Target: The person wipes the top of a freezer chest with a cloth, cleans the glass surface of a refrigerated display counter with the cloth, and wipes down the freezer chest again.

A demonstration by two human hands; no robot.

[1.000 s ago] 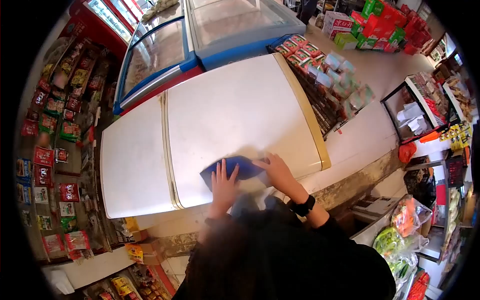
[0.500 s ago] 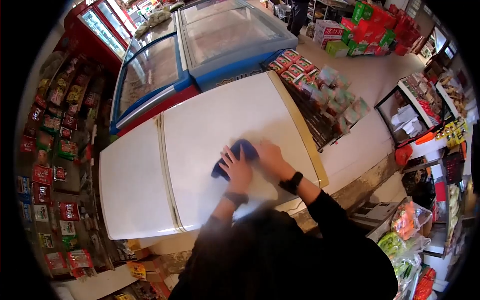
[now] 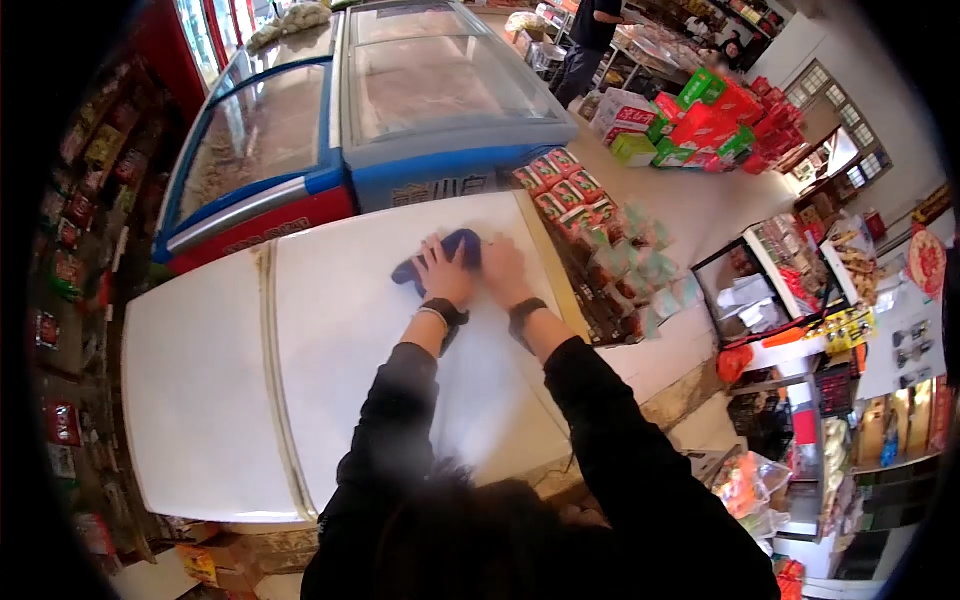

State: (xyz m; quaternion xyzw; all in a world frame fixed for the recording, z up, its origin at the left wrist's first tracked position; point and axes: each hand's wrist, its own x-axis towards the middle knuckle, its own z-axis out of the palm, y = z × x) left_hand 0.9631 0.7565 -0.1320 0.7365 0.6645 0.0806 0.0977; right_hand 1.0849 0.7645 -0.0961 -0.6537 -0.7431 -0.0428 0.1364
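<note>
A dark blue cloth (image 3: 462,243) lies bunched on the white lid (image 3: 350,340) of a chest freezer. My left hand (image 3: 445,276) presses on the cloth from above, its fingers spread apart. Right beside it, at the cloth's right edge, my right hand (image 3: 505,268) rests on the lid with its fingers stretched forward and slightly blurred. Whether the right fingertips pin the cloth cannot be made out. Dark bands circle both wrists.
Two glass-topped freezers (image 3: 445,95) stand behind the lid. Red packages (image 3: 565,190) and bagged goods (image 3: 640,255) sit along its right side. Shelves of snack packets (image 3: 68,270) run down the left. A person (image 3: 590,45) stands farther back, near stacked boxes (image 3: 700,125).
Both hands and the cloth have moved farther forward across the lid, away from my body, with my arms stretched out more. The camera view has shifted too.
</note>
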